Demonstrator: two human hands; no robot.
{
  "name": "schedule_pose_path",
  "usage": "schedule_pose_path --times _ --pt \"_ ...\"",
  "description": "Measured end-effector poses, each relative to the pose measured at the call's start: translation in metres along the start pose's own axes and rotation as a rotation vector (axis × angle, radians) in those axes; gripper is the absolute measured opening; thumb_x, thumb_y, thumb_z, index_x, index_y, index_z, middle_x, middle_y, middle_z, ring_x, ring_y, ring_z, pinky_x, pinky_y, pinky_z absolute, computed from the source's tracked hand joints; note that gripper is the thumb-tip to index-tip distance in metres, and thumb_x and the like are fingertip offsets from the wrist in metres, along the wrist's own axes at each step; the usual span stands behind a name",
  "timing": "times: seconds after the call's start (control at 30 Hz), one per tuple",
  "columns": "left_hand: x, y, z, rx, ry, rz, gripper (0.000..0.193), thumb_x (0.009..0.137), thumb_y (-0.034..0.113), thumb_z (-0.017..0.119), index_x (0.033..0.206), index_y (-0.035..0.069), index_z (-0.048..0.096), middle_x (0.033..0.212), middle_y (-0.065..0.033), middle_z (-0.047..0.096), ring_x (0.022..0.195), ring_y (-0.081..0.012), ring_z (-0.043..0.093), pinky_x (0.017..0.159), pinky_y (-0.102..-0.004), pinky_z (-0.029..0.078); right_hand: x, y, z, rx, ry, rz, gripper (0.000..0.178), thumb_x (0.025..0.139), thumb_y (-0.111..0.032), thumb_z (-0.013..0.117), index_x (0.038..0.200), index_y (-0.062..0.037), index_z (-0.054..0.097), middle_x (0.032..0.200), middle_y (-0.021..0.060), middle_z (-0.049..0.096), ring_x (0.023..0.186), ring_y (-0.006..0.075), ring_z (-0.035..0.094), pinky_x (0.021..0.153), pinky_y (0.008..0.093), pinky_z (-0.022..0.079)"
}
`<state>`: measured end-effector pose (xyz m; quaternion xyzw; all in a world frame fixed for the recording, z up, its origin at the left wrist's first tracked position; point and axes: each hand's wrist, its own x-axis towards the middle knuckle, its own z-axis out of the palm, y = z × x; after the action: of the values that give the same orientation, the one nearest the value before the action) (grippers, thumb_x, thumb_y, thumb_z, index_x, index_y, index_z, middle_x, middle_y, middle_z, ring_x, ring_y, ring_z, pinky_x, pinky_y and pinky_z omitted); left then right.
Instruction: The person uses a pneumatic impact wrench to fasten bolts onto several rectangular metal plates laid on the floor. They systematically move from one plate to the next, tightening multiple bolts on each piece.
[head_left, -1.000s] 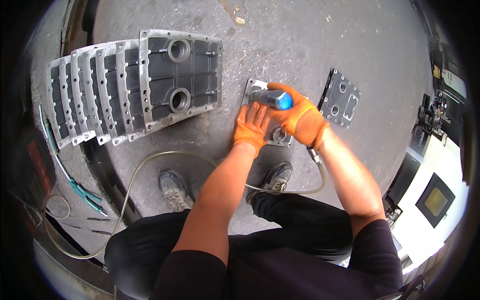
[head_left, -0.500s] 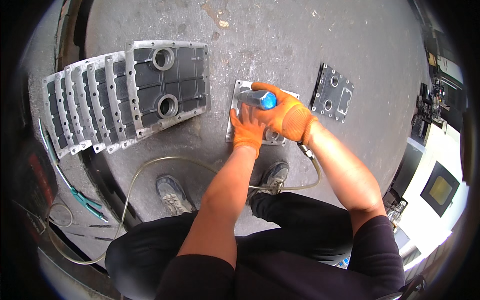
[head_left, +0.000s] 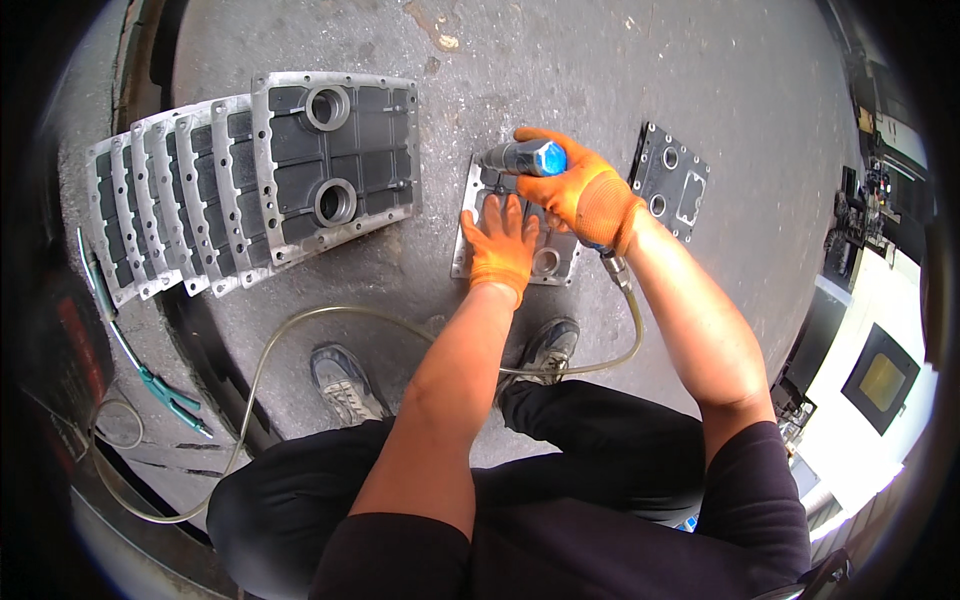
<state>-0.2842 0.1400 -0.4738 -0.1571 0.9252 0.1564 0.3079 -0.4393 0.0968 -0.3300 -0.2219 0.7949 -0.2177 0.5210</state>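
Note:
Orange gloves cover both of my hands. My left hand (head_left: 500, 243) lies with fingers spread on a flat metal cover plate (head_left: 462, 258), which rests on the grey floor. In my right hand (head_left: 585, 195) is a pistol-grip air tool (head_left: 520, 157) with a grey barrel and a blue rear end. Its barrel points left over the plate's far edge; whether its tip touches the plate I cannot tell. A clear air hose (head_left: 637, 335) joins the grip below my right hand. One round bore of the plate shows right of my left hand.
Several larger ribbed metal covers (head_left: 335, 160) lean overlapped at the left. A smaller dark cover plate (head_left: 668, 180) lies to the right. A green air blow gun (head_left: 165, 393) lies at the lower left. The hose curves past my shoes (head_left: 345, 385). White machinery (head_left: 860, 370) stands at far right.
My right hand has moved the air tool away from me, toward the plate's far edge. More of my left hand's spread fingers shows, as the tool no longer covers them.

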Motion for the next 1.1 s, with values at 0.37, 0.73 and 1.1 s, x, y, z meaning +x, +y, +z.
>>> schedule_pose_path --times 0.37,0.73,1.1 --pt "0.003 0.002 0.0 -0.037 -0.006 -0.005 0.068 0.114 0.032 0.054 0.178 0.032 0.032 0.188 -0.012 0.017 0.169 -0.0503 0.017 0.121 -0.0883 0.018 0.029 -0.006 0.009 -0.181 0.031 -0.039 0.066 0.091 -0.017 0.083 0.155 -0.0128 0.065 0.093 0.0043 0.075 0.073 0.0114 0.064 0.064 0.0309 0.054" --pt "0.0 -0.002 0.002 -0.055 0.084 -0.026 0.066 0.112 0.033 0.053 0.176 0.033 0.035 0.186 -0.011 0.022 0.169 -0.0488 0.02 0.121 -0.0868 0.02 -0.025 -0.003 -0.02 0.212 0.062 0.143 0.07 0.094 -0.012 0.078 0.161 -0.0098 0.056 0.101 0.0057 0.077 0.058 0.0105 0.06 0.05 0.0296 0.051" --pt "-0.001 0.0 0.005 -0.041 0.095 -0.019 0.064 0.112 0.032 0.053 0.174 0.034 0.039 0.184 -0.011 0.026 0.169 -0.0491 0.022 0.121 -0.0871 0.02 -0.016 0.018 -0.027 0.197 0.051 0.117 0.067 0.094 -0.011 0.077 0.158 -0.0049 0.057 0.105 0.0055 0.079 0.058 0.0117 0.059 0.05 0.0314 0.052"
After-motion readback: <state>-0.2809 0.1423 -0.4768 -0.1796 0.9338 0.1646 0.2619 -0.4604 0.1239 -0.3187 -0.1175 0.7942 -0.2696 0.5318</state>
